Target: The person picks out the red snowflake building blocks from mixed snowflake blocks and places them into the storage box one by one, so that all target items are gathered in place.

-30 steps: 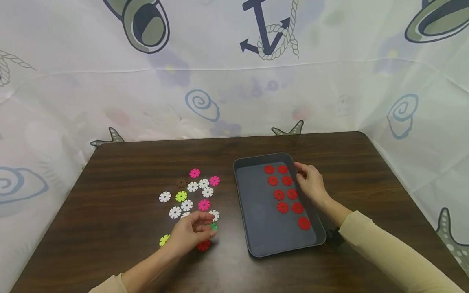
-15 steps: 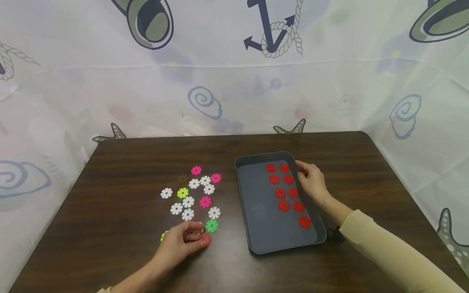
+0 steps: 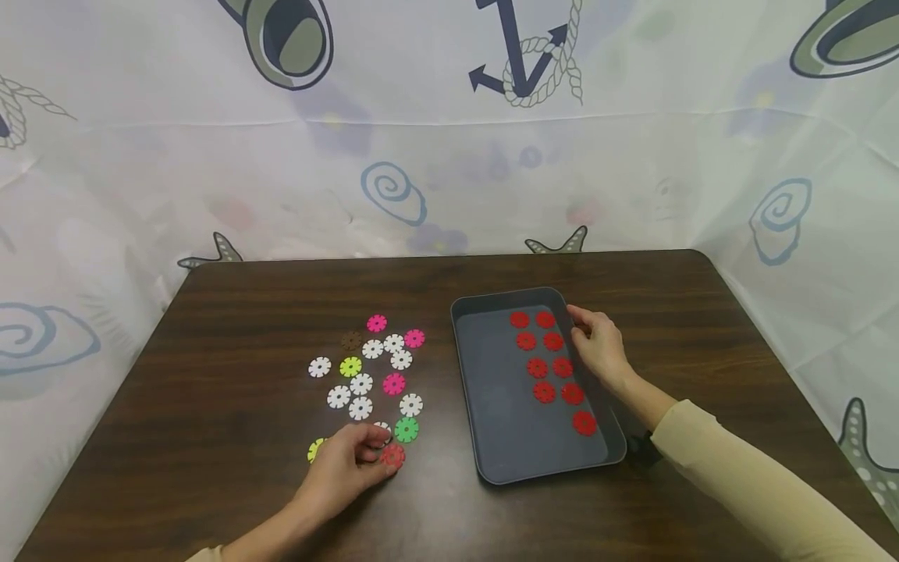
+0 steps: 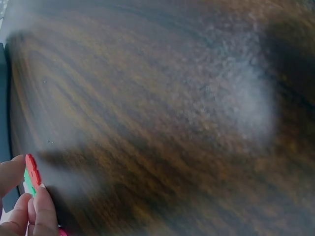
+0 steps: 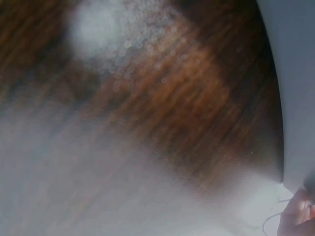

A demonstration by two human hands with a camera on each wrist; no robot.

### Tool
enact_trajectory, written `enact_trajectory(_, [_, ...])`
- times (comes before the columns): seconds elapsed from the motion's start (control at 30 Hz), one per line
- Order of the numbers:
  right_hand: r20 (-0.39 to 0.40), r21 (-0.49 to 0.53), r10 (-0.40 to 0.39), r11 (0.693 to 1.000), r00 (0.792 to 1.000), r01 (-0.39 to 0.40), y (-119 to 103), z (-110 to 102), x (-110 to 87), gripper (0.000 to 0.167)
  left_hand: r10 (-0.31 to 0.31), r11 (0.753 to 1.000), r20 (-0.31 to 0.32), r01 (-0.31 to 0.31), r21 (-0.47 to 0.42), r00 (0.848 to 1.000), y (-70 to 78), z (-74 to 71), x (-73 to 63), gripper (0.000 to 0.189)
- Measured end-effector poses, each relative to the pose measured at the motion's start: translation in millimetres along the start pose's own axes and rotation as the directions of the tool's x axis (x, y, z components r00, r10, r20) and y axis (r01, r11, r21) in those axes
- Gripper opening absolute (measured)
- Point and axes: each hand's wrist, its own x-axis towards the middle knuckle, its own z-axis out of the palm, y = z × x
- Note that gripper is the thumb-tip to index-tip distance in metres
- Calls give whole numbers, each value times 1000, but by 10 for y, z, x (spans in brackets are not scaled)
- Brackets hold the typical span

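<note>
My left hand [image 3: 337,471] pinches a red notched plastic disc [image 3: 393,455] between thumb and fingers, low over the table. In the left wrist view that red disc [image 4: 33,169] appears tilted on edge, with green showing behind it. Just beyond the fingers lie a green disc [image 3: 406,429] and a white disc partly covered by the hand. A yellow disc [image 3: 315,450] sticks out behind the knuckles. My right hand [image 3: 600,347] holds the right rim of a dark grey rectangular tray [image 3: 492,437]. Several red discs [image 3: 537,368] lie flat in the tray's right half, in two rough columns.
Left of the tray, several loose discs are scattered on the dark wooden table [image 3: 232,390]: white [image 3: 339,396], pink [image 3: 394,383], yellow [image 3: 350,366] and brown [image 3: 351,340]. A white printed cloth [image 3: 281,195] hangs behind the table.
My left hand has drawn back a little to the left from the green disc and now pinches the red disc, lifting its edge. The right hand stays at the tray's rim.
</note>
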Motion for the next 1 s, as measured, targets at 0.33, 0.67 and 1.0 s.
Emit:
enact_trajectory(0.33, [11, 8, 15, 1000, 1000, -15, -17, -15, -1, 40, 38, 992, 1, -37, 116, 999, 5, 13, 33, 28])
enact_trajectory(0.67, [10, 5, 18, 1000, 1000, -18, -23, -18, -6, 40, 55, 984, 6, -55, 168, 998, -3, 27, 38, 23])
enact_trajectory(1.0, [7, -8, 11, 1000, 1000, -11, -20, -14, -12, 40, 84, 980, -2, -82, 180, 996, 12, 46, 20, 26])
